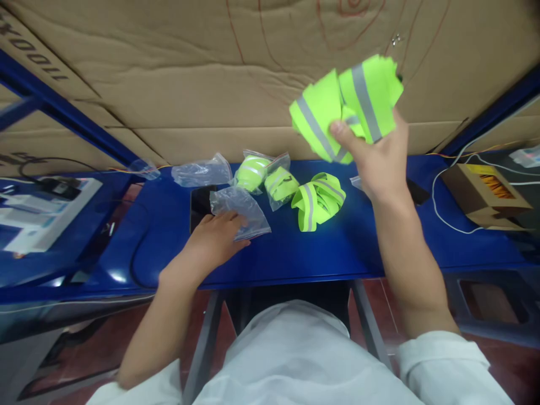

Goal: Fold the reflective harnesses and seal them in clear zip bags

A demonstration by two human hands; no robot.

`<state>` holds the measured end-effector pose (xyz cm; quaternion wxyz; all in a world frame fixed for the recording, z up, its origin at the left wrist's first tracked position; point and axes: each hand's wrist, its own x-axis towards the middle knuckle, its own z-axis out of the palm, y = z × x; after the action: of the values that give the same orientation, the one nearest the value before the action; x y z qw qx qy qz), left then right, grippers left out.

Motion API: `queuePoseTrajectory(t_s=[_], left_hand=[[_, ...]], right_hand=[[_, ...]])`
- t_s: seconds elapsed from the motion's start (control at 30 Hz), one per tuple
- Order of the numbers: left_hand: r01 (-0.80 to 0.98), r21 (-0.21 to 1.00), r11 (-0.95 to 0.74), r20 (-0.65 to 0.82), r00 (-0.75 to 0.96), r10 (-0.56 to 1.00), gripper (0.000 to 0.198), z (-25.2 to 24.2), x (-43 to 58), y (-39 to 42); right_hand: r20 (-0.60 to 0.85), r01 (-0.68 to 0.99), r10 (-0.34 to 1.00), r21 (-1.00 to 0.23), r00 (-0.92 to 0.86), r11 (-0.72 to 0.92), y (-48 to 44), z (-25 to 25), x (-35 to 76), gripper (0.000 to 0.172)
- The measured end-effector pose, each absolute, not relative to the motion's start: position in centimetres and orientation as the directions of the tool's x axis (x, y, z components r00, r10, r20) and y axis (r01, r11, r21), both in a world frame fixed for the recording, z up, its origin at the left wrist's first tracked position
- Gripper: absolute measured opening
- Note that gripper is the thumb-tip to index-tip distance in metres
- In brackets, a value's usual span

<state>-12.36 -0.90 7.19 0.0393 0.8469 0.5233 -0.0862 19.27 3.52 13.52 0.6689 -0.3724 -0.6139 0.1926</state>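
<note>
My right hand [375, 154] is raised above the blue table [295, 253] and grips a folded neon-yellow reflective band [346, 107] with grey stripes, thumb pressed on its front. My left hand [215, 239] rests on the table, fingers on an empty clear plastic bag [242, 208]. Another loose neon band [318, 199] lies coiled in the middle of the table. Two bagged bands [265, 177] sit just behind it, and another empty clear bag [202, 171] lies to their left.
A dark phone-like slab [198, 205] lies under the bag by my left hand. A cardboard wall [211, 84] backs the table. A small brown box [485, 194] and white cable [439, 208] sit at the right. Papers [42, 214] lie at the left.
</note>
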Motion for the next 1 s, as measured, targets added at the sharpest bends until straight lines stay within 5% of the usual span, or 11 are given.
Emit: queuePoseTrajectory(t_s=[0.13,0.3,0.57,0.73,1.0], left_hand=[[0.925,0.048,-0.377,-0.23,0.378,0.897,0.03,6.4,-12.8,-1.2],[0.83,0.454,-0.325,-0.016,0.372,0.928,0.023,6.1,-10.6,-3.0],[0.559,0.801,-0.216,0.156,0.154,0.976,0.021,4.6,-7.4,-6.3],[0.64,0.617,-0.459,0.3,0.348,0.888,0.034,2.7,-6.3,-6.4],[0.617,0.052,-0.785,0.431,0.695,0.575,0.054,1.8,-6.8,-7.4]], right_hand=[[0.396,0.109,0.893,-0.918,0.216,0.381,-2.7,8.3,18.4,0.039],[-0.051,-0.183,0.979,-0.983,0.198,-0.014,-9.1,2.4,15.1,0.041],[-0.096,0.038,0.953,-0.993,0.286,-0.112,-9.6,0.9,13.2,0.053],[-0.002,0.286,0.976,-0.956,0.218,-0.066,-9.6,0.5,14.3,0.05],[-0.081,-0.083,0.964,-0.995,0.255,-0.062,-8.8,-0.9,14.5,0.065]])
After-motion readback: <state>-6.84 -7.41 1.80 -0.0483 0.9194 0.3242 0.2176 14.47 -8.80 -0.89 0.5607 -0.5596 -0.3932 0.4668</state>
